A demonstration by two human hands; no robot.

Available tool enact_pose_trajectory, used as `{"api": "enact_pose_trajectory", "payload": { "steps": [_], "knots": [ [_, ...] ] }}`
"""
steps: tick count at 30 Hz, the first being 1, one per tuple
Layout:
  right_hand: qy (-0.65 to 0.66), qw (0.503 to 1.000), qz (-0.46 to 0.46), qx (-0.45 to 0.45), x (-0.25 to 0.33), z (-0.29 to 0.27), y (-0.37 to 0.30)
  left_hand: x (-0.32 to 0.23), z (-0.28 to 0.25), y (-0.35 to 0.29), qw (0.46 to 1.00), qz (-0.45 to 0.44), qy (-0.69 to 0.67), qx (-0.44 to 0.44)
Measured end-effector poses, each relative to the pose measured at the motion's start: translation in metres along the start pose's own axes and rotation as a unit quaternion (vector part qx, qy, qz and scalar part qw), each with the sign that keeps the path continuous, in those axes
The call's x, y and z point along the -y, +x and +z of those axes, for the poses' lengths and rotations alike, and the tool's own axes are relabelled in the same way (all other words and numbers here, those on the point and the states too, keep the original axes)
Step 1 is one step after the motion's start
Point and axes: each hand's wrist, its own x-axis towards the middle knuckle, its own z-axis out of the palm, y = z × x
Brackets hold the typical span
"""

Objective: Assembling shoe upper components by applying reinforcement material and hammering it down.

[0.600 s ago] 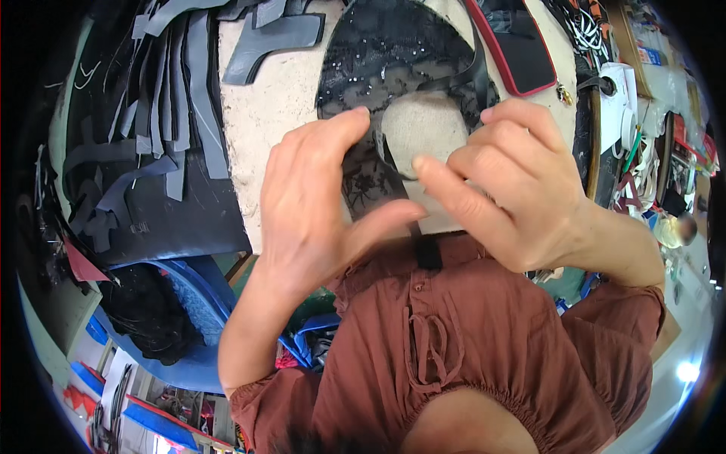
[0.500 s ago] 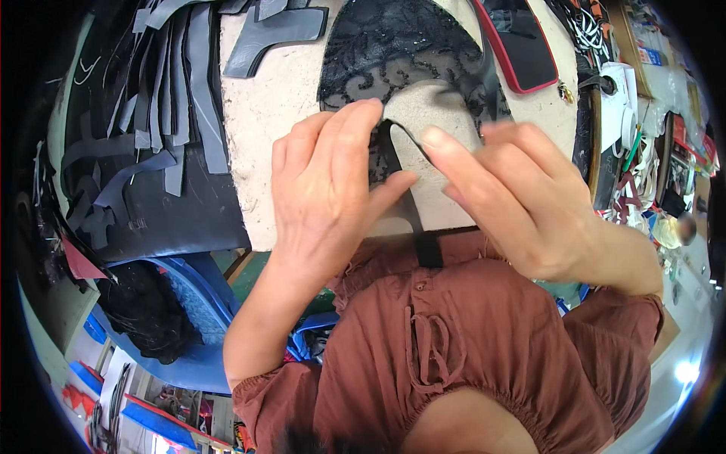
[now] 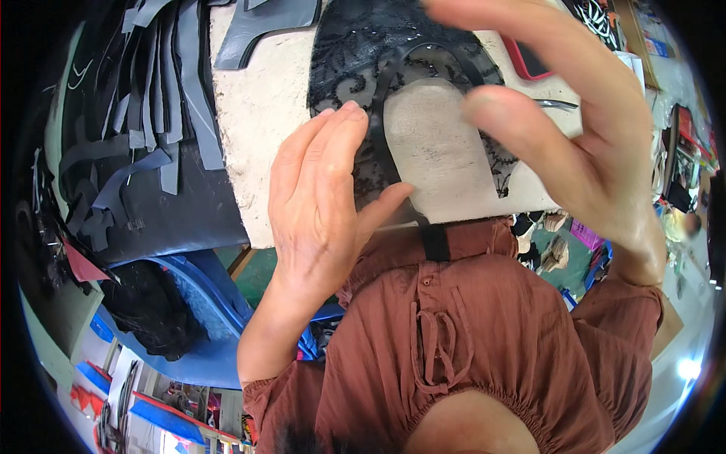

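Note:
A black lace piece (image 3: 349,57) with sequin-like patterning lies flat on the pale work board. A U-shaped opening is cut in it, and a narrow black strip (image 3: 383,144) runs along the opening's left side and round its top. My left hand (image 3: 316,178) rests at the piece's left edge, fingers nearly straight and thumb stretched toward the strip. Over the right part of the piece my right hand (image 3: 578,144) is raised with nothing in it, thumb and fingers apart and slightly blurred. It hides part of the lace and board.
Long grey-and-black cut strips (image 3: 198,91) hang at the left, beside a grey cut piece (image 3: 261,30) on the pale board (image 3: 249,151). A red-edged phone (image 3: 522,60) is partly behind my right hand, near a thin dark metal tool (image 3: 556,104). Lower left stands a blue tub (image 3: 215,303).
My right hand has let go of the black strip and lifted up and right. The strip, held up before, now lies round the opening. My left hand stays at the left edge.

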Motion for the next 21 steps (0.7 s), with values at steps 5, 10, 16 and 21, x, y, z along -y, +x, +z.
{"api": "enact_pose_trajectory", "payload": {
  "steps": [5, 10, 16, 21],
  "knots": [
    [-0.015, 0.973, -0.055, 0.226, -0.013, 0.018, 0.051, -0.004, 0.002, -0.009, 0.997, 0.021, 0.062, -0.03],
    [-0.108, 0.938, -0.153, 0.293, -0.018, 0.008, 0.069, -0.015, 0.0, -0.011, 0.985, 0.037, 0.166, 0.019],
    [-0.012, 0.956, -0.019, 0.292, 0.003, 0.001, 0.065, -0.014, 0.005, -0.013, 0.989, 0.021, 0.146, 0.011],
    [-0.154, 0.923, -0.015, 0.353, -0.02, 0.01, 0.064, -0.013, 0.004, -0.017, 0.988, 0.017, 0.152, 0.015]
  ]
}}
